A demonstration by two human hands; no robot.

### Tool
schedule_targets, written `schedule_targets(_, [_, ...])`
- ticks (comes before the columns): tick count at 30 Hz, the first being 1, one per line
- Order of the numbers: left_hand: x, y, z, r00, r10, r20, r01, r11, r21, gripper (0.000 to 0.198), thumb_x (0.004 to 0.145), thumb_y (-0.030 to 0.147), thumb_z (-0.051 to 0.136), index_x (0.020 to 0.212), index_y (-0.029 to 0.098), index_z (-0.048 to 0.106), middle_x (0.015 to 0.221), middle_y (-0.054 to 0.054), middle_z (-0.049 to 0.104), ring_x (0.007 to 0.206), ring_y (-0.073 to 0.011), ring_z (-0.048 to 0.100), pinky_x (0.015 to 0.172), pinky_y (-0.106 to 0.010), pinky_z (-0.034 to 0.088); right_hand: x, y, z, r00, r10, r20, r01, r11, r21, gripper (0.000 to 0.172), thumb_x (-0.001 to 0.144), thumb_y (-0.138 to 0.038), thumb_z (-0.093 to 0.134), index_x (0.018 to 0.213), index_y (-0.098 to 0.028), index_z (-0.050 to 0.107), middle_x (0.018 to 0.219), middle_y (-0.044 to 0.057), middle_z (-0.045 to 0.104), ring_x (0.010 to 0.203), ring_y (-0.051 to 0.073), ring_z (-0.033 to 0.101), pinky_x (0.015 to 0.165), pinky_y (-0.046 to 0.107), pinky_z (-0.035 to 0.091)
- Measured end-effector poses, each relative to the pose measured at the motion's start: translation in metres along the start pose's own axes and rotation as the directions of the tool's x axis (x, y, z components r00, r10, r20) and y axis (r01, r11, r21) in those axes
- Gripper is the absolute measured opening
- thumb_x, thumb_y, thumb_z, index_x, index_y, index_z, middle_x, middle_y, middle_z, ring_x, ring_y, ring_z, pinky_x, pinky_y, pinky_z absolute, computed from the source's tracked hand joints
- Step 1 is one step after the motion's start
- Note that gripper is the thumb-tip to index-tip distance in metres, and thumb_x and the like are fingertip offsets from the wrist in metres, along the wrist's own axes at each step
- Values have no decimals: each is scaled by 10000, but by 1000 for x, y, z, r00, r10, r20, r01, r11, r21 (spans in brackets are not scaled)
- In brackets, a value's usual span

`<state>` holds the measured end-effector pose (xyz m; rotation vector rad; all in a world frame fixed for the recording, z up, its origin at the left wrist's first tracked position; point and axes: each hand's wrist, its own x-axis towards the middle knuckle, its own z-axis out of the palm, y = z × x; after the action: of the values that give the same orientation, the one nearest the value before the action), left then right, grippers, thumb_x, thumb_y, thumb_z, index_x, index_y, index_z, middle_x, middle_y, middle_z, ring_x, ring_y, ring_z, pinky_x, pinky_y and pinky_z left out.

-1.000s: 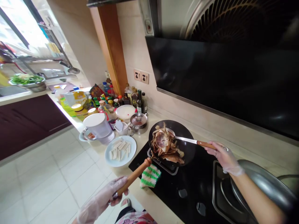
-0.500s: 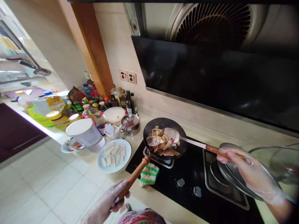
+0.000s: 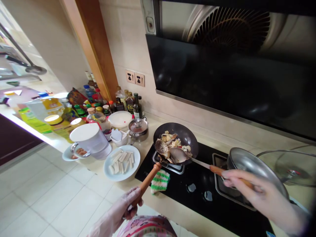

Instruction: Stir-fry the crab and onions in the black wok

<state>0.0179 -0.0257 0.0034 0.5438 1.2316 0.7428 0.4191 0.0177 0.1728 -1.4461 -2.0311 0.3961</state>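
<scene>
The black wok [image 3: 176, 138] is sat on the left ring of a black glass hob [image 3: 197, 194], with a piece of crab shell [image 3: 161, 148] and pale chunks piled inside, and a steel spatula [image 3: 179, 155] is dug in right beside the shell. The spatula's wooden end is wrapped in the right hand [image 3: 261, 197], fingers curled around it, while the wok's wooden handle [image 3: 149, 179] is gripped in the gloved left hand [image 3: 112, 207] down at the counter's front edge. A dished steel lid [image 3: 254, 166] is propped tilted over the right ring just behind the right hand, and a glass lid [image 3: 288, 168] is seen past it, so that side is pretty tight. A green-and-white scrubber [image 3: 160, 181] is tucked on the hob's near edge, just below the wok handle. Along the beige counter [image 3: 150, 124], space is pretty much used up: a plate of white sticks [image 3: 120, 163], a lidded saucepan [image 3: 138, 130], a plastic jug [image 3: 90, 140] and a crowd of sauce bottles [image 3: 137, 107] are packed in near the wall, under a double socket [image 3: 134, 78]. A black range hood [image 3: 222, 65] hangs overhead, and pale floor tiles [image 3: 61, 197] run along below the counter, with plenty of open floor there.
</scene>
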Motion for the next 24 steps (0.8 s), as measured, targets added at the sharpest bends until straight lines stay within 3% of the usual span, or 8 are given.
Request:
schedule_targets(2, [2,-3,-3,999,4,36,-4,1000,-5,486,728,648,668,796,170,611,658,12,594,424,-36,361,419,-207,152,3,0,21,993,-79,90,79,997,1,171,911,-335,600,1005,-288,736,950,1,775,831,168,749,750,213,622])
schedule_targets(4, [4,-5,-5,998,18,65,-17,1000,-8,454,734,616,685,782,172,602,696,8,605,436,-34,374,418,-207,147,4,7,36,986,-156,61,157,987,-11,174,926,-285,577,1028,-279,718,977,-2,769,860,155,741,792,225,614])
schedule_targets(10, [3,-4,-3,997,29,72,-26,999,-36,459,726,617,690,787,172,595,712,7,604,443,-30,379,425,-211,143,8,25,27,964,-241,-112,229,968,-105,206,920,-249,598,1105,-281,683,1015,20,757,880,173,733,839,280,604])
schedule_targets(13, [0,-1,0,997,36,71,-32,998,-50,444,722,601,696,780,173,591,720,1,612,435,-27,370,426,-219,132,25,24,39,937,-324,-131,294,934,-205,218,928,-267,587,1119,-293,690,1059,29,743,952,191,718,897,319,583])
schedule_targets(17, [-1,3,0,998,21,65,-19,999,-36,468,689,620,711,776,177,588,705,3,609,429,-29,370,423,-222,126,39,28,62,911,-410,47,399,845,-356,307,989,-293,439,1084,-275,730,1107,61,726,877,180,729,819,307,605])
schedule_targets(21, [0,4,0,997,3,71,1,999,-51,471,686,625,714,792,180,603,703,4,609,433,-32,379,422,-214,140,18,23,36,822,-507,259,568,700,-434,345,984,-228,418,1165,-286,706,1147,82,713,899,188,726,766,284,608])
schedule_targets(24, [-2,5,0,997,-1,79,7,997,-73,463,688,613,727,781,173,617,708,2,614,438,-29,382,415,-204,156,18,16,21,809,-526,265,585,670,-457,339,991,-245,419,1178,-291,698,1155,77,713,922,188,726,773,274,606])
